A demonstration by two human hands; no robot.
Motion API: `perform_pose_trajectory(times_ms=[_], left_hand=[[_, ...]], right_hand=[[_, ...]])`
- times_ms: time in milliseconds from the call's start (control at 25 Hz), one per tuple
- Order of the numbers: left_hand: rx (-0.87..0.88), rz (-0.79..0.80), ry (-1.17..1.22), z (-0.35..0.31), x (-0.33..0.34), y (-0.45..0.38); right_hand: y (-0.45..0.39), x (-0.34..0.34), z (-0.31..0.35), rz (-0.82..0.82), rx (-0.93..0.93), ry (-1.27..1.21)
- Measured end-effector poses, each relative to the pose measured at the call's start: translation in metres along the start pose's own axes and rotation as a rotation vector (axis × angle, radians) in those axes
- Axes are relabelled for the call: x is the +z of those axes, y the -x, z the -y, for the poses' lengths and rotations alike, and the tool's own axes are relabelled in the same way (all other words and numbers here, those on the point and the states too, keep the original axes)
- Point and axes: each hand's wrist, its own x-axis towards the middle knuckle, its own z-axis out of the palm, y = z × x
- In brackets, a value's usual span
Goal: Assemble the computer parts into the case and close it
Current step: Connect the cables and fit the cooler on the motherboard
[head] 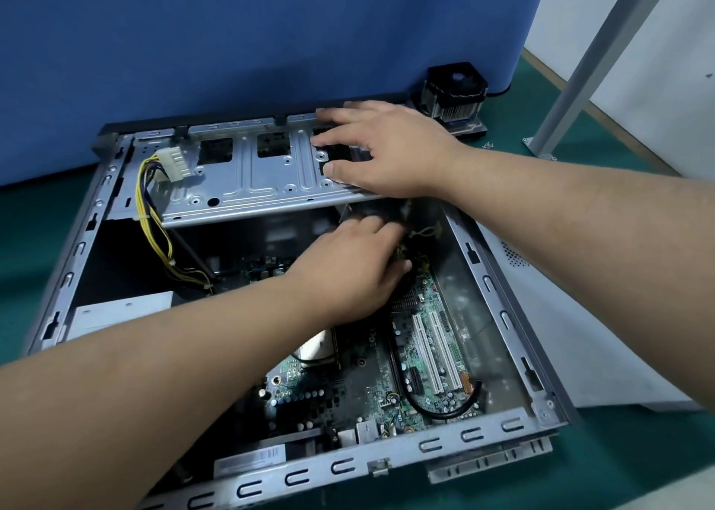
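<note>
Right hand (pixel 390 149) was laid flat, fingers straight, on the drive cage (pixel 247 176) of the open computer case (pixel 499 300) on the worktop (pixel 619 463). Left hand (pixel 356 269), fingers curled, was reached among wires above the motherboard (pixel 387 378); grip undeterminable.

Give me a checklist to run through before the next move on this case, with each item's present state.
1. Drive bracket steadied: ok, the right hand rests flat on it.
2. Left hand at the wiring under the bracket: ok, but whether it grips a cable, cannot tell.
3. White connector plugged in: not ok, it lies loose on the bracket.
4. Cooler mounted on the motherboard: not ok, it sits outside the case, on the table.
5. Side panel fitted: not ok, it lies beside the case.
</note>
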Motion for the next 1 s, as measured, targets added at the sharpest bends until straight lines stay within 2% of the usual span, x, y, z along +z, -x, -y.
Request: perform_pose_trajectory(times_ms=[160, 320, 640, 1000], left_hand=[[0.029, 0.184, -0.033, 0.003, 0.010, -0.023], [0.115, 0.256, 0.019, 0.014, 0.022, -0.024], [0.214, 0.191, -0.043, 0.013, 0.031, -0.022], [0.188, 0.209, -0.115, 0.010, 0.031, -0.022]], right_hand=[[-0.001, -0.001, 0.000, 0.001, -0.003, 0.003], [-0.001, -0.001, 0.000, 0.002, -0.008, 0.005], [0.000, -0.003, 0.000, 0.008, -0.004, 0.002], [-0.001, 0.000, -0.001, 0.004, -0.006, 0.002]])
